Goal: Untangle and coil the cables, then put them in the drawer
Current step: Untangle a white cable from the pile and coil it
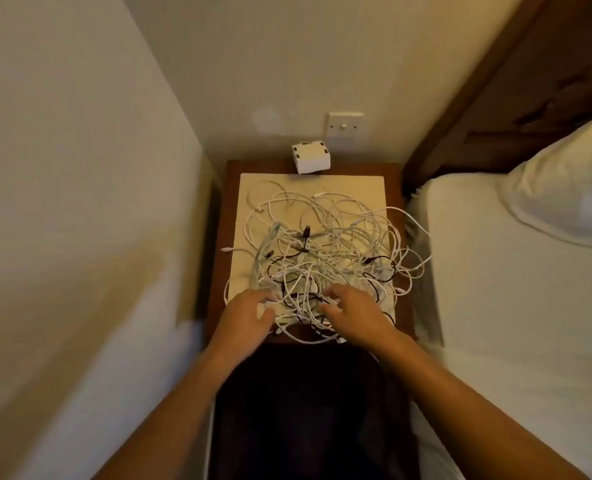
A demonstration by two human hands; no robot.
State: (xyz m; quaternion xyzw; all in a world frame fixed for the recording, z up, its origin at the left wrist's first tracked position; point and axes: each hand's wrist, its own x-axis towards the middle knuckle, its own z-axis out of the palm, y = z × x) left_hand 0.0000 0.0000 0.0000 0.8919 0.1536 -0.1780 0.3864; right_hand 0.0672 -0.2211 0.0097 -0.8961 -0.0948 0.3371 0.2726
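The left hand (249, 310) had fingers curled into white strands, its grip unclear. The right hand (354, 314) rested spread and loose on the tangled cables (322, 251), which sprawled across the counter (393, 183) beside the bed (495, 306).

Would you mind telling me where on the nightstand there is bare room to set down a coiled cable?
Bare: the far right corner of the pale board, between the white box and the bed; also its left strip toward the wall. Crowded: the cable tangle fills the middle, right and near edge, where the left hand and right hand are.
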